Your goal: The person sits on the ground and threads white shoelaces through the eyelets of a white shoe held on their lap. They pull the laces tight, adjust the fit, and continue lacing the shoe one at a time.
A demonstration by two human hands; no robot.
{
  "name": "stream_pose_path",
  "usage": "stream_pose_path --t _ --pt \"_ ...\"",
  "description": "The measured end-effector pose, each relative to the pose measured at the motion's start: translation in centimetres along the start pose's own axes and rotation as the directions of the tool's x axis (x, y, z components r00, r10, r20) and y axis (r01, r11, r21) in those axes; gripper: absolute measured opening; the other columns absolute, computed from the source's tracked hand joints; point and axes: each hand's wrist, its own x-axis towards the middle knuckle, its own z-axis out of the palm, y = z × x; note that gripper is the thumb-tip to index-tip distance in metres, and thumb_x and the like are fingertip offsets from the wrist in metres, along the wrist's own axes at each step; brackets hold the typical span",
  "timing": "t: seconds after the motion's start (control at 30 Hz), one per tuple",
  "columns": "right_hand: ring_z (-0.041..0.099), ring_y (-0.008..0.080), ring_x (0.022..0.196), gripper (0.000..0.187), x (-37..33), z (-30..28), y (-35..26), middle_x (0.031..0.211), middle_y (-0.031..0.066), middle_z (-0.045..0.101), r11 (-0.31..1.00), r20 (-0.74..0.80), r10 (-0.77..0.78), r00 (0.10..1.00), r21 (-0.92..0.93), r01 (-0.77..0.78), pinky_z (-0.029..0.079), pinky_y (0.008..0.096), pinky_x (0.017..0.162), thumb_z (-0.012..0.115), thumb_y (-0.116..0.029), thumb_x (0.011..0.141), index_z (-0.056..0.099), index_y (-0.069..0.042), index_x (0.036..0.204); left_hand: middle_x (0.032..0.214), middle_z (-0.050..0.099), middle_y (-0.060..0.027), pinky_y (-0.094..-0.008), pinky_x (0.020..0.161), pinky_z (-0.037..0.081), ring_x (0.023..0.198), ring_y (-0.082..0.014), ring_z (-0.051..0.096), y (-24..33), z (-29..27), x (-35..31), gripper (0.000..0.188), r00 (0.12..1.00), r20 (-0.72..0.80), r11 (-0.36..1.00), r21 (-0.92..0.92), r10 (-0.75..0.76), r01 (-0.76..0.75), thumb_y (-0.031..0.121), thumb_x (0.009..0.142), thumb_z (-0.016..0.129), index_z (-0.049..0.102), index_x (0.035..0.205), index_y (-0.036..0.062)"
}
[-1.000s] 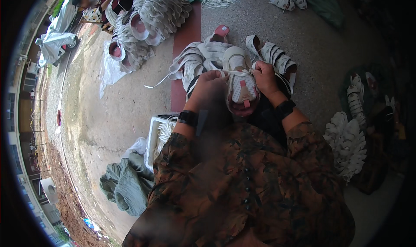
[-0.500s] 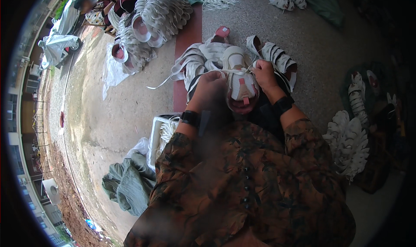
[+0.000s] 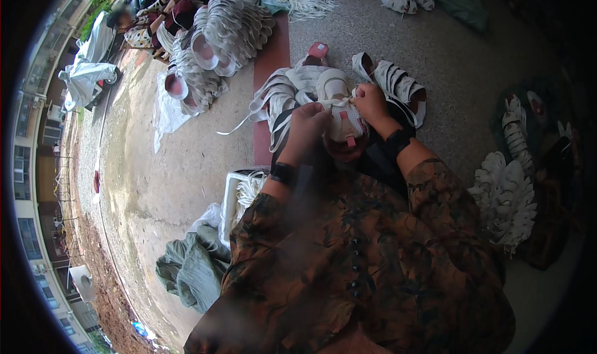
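Observation:
A white and pink shoe upper (image 3: 333, 85) lies in front of my body with its toe pointing away and its pink tongue tab toward me. A white shoelace (image 3: 339, 101) crosses over it. My left hand (image 3: 309, 124) is closed on the lace at the left of the tongue, its fingers partly blurred. At the other side, a little farther off, my right hand (image 3: 371, 101) pinches the lace with curled fingers. Overlapping white shoe uppers (image 3: 280, 94) sit just beyond and to the left, with loose laces trailing from them. Another row of uppers (image 3: 398, 83) lies right of the toe.
Nested uppers (image 3: 230, 24) are heaped at the far left near a seated person (image 3: 146, 31). A white box of laces (image 3: 227, 208) and a green cloth (image 3: 196, 270) lie at my left. More uppers (image 3: 505, 195) stand at my right, and loose laces (image 3: 301, 0) lie far ahead.
My hands have drawn closer together over the shoe upper, the right one moving left and the left one slightly right. The lace span between them is shorter. The whole view has shifted slightly.

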Motion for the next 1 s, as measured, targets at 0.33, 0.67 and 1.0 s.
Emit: stream_pose_path --t 0.33,0.67,1.0 --pt "0.061 0.0397 0.078 0.008 -3.0 -0.4 -2.4 0.076 0.0228 0.061 0.919 0.002 -0.203 0.979 -0.344 0.191 0.05 0.0454 0.071 0.056 -0.009 0.076 0.058 -0.001 0.076 0.067 0.061 -0.019 -0.0416 0.061 0.048 0.064 -0.0359 0.061 -1.0 3.6 3.7 0.023 0.919 0.125 0.57 0.75 0.375 -0.335 0.021 0.078 0.057 0.063 0.072 -0.0003" --pt "0.06 0.0399 0.073 0.006 -3.1 1.4 -0.4 0.075 0.0215 0.06 0.994 -0.211 -0.076 0.975 0.066 0.091 0.047 0.0452 0.064 0.055 -0.006 0.074 0.058 -0.001 0.074 0.081 0.062 -0.0146 -0.0431 0.066 0.05 0.077 -0.0352 0.062 -2.2 5.9 3.4 0.012 0.908 0.145 0.274 0.924 0.392 -0.266 0.019 0.074 0.06 0.061 0.076 0.0066" --pt "0.058 0.0385 0.072 0.007 -3.4 0.0 -2.1 0.071 0.0181 0.06 0.978 -0.2 -0.17 0.965 -0.157 0.14 0.046 0.0444 0.064 0.059 -0.009 0.073 0.059 -0.004 0.07 0.069 0.061 -0.0101 -0.0346 0.057 0.047 0.061 -0.0256 0.059 -1.2 -0.4 -3.8 0.012 0.919 0.087 0.527 0.797 0.384 -0.295 0.013 0.075 0.065 0.061 0.078 0.0018"
